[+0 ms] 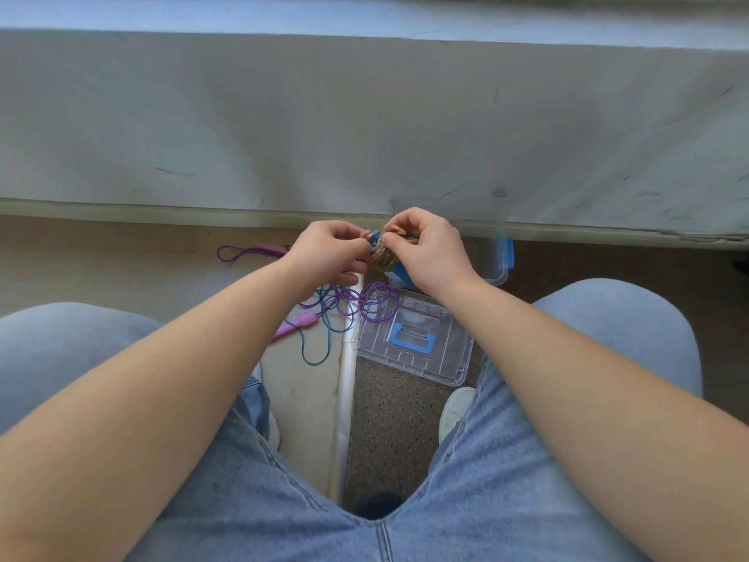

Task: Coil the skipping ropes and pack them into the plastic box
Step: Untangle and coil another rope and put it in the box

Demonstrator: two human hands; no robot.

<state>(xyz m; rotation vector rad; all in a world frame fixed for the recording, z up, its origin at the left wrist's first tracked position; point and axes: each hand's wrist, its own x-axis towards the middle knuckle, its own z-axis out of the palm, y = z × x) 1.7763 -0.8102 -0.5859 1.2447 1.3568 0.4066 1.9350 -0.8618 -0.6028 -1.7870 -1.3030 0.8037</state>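
No text, label, brand, number or sign can be read; the lid on the floor shows only moulded ribs, with any lettering too small to tell; the box is mostly hidden behind a hand, and its visible rim carries nothing legible.

Perhaps three ropes; one box; one lid

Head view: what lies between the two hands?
In the head view, a tan coiled bundle, seemingly a skipping rope, fills the gap; the left hand and right hand both pinch it.
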